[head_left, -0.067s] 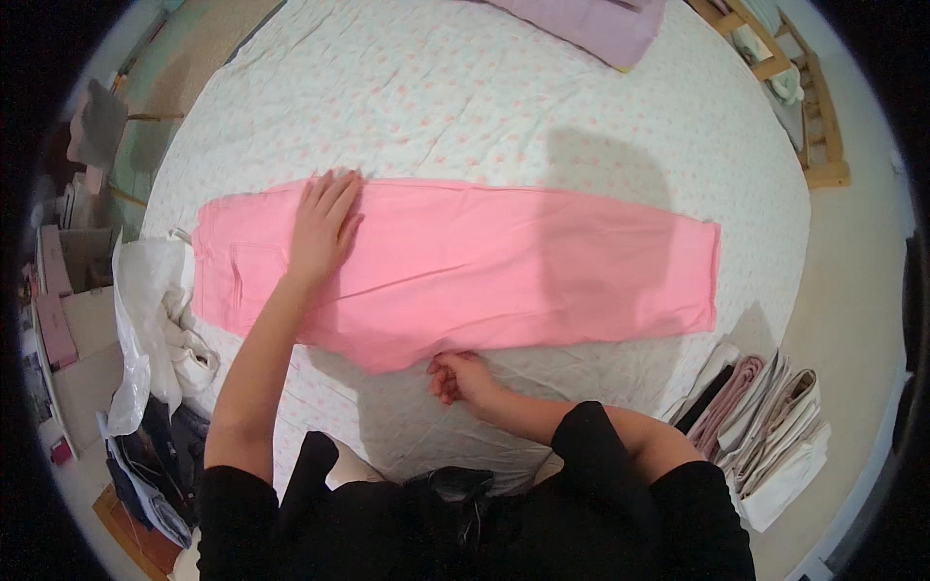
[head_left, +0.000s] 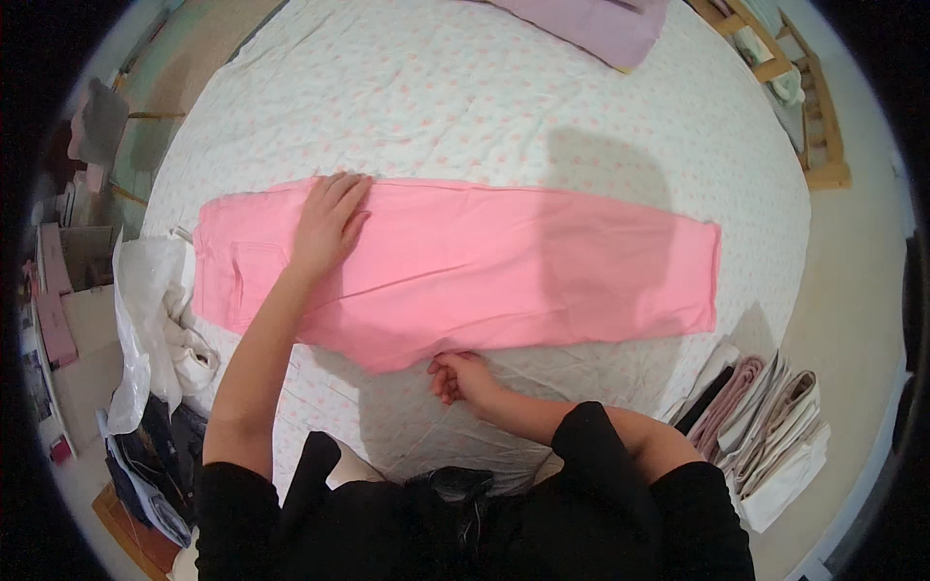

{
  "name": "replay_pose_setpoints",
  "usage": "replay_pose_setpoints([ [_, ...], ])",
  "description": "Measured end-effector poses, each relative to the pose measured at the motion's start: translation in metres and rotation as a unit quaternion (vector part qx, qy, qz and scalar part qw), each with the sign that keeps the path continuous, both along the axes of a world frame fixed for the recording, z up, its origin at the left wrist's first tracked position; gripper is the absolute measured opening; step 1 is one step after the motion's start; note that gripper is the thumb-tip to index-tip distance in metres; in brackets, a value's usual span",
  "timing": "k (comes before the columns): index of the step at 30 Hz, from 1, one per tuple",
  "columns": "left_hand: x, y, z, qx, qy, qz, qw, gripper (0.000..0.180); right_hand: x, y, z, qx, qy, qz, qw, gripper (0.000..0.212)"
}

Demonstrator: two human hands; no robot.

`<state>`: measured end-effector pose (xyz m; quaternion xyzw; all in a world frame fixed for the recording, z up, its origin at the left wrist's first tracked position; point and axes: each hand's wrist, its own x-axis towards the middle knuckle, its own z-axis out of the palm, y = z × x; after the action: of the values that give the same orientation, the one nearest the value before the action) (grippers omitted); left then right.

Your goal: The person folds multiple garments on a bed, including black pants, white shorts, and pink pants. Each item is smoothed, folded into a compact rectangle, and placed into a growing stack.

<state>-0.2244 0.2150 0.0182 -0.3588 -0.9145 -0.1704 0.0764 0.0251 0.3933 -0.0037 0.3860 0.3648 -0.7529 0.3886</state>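
Note:
A pair of pink trousers (head_left: 436, 261) lies flat and sideways on a white bedspread, its waistband at the left and the leg ends at the right. The legs are laid one over the other. My left hand (head_left: 329, 228) rests palm down on the upper part, fingers stretched toward the far edge, a little right of the pocket. Against the near edge, just right of the crotch point, my right hand (head_left: 465, 380) is closed with curled fingers. Whether it pinches a bit of the cloth there, I cannot make out.
A clear plastic bag with white cloth (head_left: 150, 310) lies by the waistband. Dark folded clothes (head_left: 160, 455) are at the lower left. Several folded garments (head_left: 760, 416) stand in a row at the right. A lilac cloth (head_left: 591, 24) lies at the far side of the bedspread (head_left: 387, 107).
My left hand has slid very slightly to the right along the trousers. My right hand stays where it was.

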Motion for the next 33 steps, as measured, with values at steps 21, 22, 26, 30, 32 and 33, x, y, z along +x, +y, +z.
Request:
replay_pose_setpoints([
  [21,-0.057,0.022,-0.027,0.008,0.045,-0.004,0.999,0.006,-0.005,-0.003,0.003,0.028,0.002,0.02,0.999,0.026],
  [22,-0.058,0.023,-0.024,0.012,0.056,-0.011,0.998,0.006,-0.005,-0.002,0.003,0.03,0.006,0.025,0.999,0.026],
  [26,-0.042,0.039,-0.001,0.053,0.093,0.005,0.994,0.005,-0.004,-0.001,0.0,0.011,-0.002,0.034,0.999,0.026],
  [30,0.049,0.065,0.014,0.166,-0.261,-0.002,0.951,0.029,-0.002,-0.004,-0.007,-0.002,0.006,0.019,1.0,0.026],
  [32,0.096,0.079,0.011,-0.024,-0.182,-0.229,0.956,0.048,-0.001,-0.006,-0.009,0.004,0.008,0.017,1.0,0.026],
  [33,0.106,0.08,0.008,-0.057,-0.176,-0.224,0.957,0.052,0.0,-0.007,-0.009,0.003,0.012,0.005,1.0,0.026],
])
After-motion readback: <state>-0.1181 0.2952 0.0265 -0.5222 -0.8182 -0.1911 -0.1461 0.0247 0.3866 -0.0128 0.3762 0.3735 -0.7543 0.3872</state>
